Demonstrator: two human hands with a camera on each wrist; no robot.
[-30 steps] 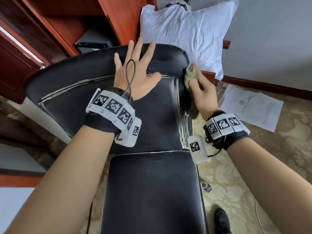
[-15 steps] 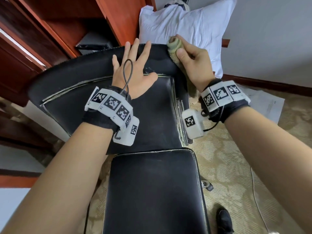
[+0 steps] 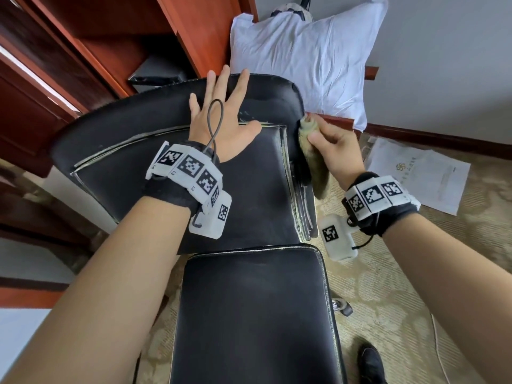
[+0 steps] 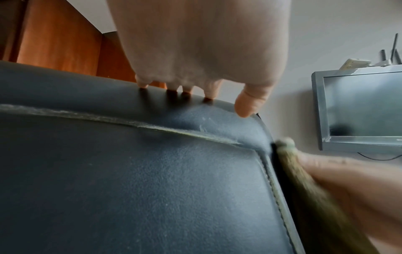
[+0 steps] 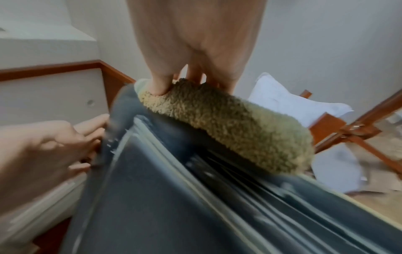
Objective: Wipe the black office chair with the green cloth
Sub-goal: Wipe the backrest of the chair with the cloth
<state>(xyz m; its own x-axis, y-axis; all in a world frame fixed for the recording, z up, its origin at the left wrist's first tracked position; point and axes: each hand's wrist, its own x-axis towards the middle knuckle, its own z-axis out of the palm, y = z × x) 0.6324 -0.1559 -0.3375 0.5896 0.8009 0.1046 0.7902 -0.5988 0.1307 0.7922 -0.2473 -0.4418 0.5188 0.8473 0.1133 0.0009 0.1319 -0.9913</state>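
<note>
The black office chair (image 3: 249, 314) fills the middle of the head view, its backrest (image 3: 133, 139) tilted away from me. My left hand (image 3: 221, 117) lies flat on the upper backrest with straight, spread fingers (image 4: 245, 106) reaching its top edge. My right hand (image 3: 332, 151) grips the rolled green cloth (image 3: 313, 159) and holds it against the backrest's right side edge. In the right wrist view the fuzzy cloth (image 5: 228, 127) lies along that edge under my fingers (image 5: 161, 86). In the left wrist view the cloth (image 4: 304, 175) is blurred.
A white pillow (image 3: 304, 56) leans behind the chair against a wooden frame (image 3: 335, 121). A red-brown wooden desk (image 3: 110, 45) stands at the back left. White paper (image 3: 415, 173) lies on the patterned carpet (image 3: 388, 286) at right. A monitor (image 4: 361, 110) hangs on the wall.
My right hand, with the cloth, went up from the backrest's right side to its top right corner and has come back down along the side edge. The left hand has stayed flat.
</note>
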